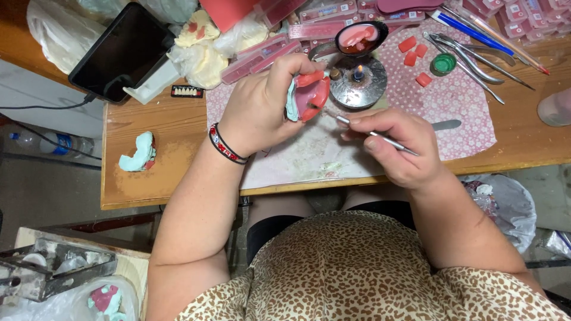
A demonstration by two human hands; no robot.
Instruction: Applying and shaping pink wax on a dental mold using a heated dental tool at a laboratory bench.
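My left hand point(262, 107) holds up a pale blue dental cast with a red wax rim point(309, 95) over the table. My right hand point(401, 142) grips a thin metal wax tool point(380, 137) like a pen, with its tip just beside the cast's lower edge. Right behind both hands a small round metal burner point(358, 83) shows a tiny flame. A dark spoon of melted red wax point(360, 38) rests above the burner. A beaded red and black bracelet point(226, 145) circles my left wrist.
A patterned pink cloth point(464, 101) covers the wooden table point(172, 172). Red wax pieces point(414, 50), a green cap point(443, 63), metal pliers and tools point(476, 56) lie at right. A second blue cast point(140, 154), a tooth strip point(187, 91) and a black tablet point(119, 53) sit at left.
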